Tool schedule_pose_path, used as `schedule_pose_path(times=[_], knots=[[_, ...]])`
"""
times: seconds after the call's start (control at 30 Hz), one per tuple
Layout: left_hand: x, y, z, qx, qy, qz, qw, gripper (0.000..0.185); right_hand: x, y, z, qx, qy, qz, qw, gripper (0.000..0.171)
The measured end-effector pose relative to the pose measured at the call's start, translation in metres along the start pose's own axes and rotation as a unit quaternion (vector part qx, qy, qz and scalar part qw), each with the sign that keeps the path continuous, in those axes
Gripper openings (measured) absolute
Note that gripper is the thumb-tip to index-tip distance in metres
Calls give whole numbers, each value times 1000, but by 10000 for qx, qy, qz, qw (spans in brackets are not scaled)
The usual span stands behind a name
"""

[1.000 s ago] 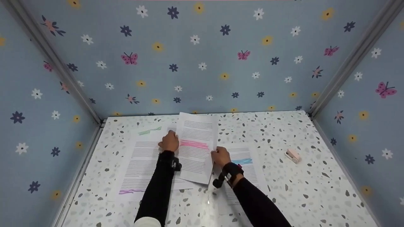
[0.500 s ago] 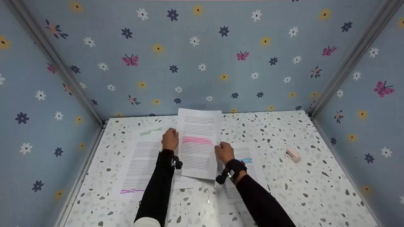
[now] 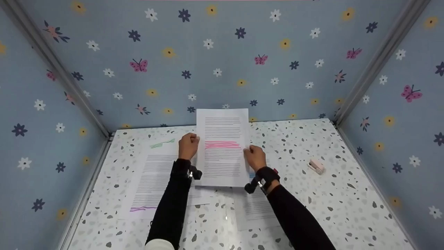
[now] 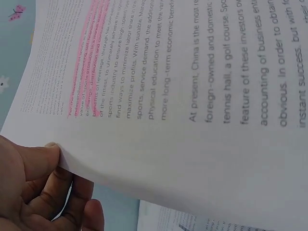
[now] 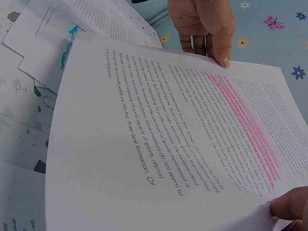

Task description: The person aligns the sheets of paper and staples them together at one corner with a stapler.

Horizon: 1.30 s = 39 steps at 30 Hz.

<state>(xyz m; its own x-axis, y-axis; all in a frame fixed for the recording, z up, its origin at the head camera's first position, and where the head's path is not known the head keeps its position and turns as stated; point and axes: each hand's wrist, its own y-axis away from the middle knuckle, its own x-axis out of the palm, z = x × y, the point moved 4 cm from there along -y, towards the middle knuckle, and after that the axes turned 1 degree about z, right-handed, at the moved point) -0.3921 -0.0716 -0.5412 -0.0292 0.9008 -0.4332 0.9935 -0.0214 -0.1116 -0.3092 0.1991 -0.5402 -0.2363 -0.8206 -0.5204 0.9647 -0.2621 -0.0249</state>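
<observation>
Small pale-pink object (image 3: 316, 166) on speckled white tabletop (image 3: 347, 201), right side. Pale-blue back wall (image 3: 222, 55) beyond, printed flowers (image 3: 240, 33), butterflies (image 3: 138, 65). Grey metal strip (image 3: 60, 73), left corner.

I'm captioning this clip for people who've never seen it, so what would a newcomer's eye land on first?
Probably the white printed sheet with its bold pink highlighting, raised mid-view in the grip of the left hand and right hand. Next might come the blue wall with flowers and butterflies behind the speckled table. A small pale pink object, likely a stapler, sits on the table's right side.
</observation>
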Motion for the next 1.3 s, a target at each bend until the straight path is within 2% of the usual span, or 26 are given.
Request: schedule_pose_path(times=[0.17,0.27,0.37,0.5,0.67,0.8,1.0,1.3], knots=[[-2,3,-22,-14,54,187,9998,30,-21,-1,4,53,-85,-77,9999,34],[1,8,-36,-72,162,373,9991,31,-35,-1,3,151,-173,-92,9997,29],[5,16,-46,-220,470,665,9964,33,-51,1,1,344,-312,-168,9988,22],[11,26,-56,-466,952,958,9897,33,-71,5,-2,544,-483,-171,9972,22],[18,34,-68,-614,1344,1088,9830,32,-90,9,-3,554,-518,-155,9970,25],[23,37,-77,-584,1392,1102,9824,32,-101,11,-3,561,-558,-147,9968,27],[30,44,-82,-551,1431,1115,9819,33,-111,14,-9,599,-579,-106,9965,28],[44,55,-82,-450,1546,1373,9773,37,-123,17,-24,692,-487,-118,9963,26]])
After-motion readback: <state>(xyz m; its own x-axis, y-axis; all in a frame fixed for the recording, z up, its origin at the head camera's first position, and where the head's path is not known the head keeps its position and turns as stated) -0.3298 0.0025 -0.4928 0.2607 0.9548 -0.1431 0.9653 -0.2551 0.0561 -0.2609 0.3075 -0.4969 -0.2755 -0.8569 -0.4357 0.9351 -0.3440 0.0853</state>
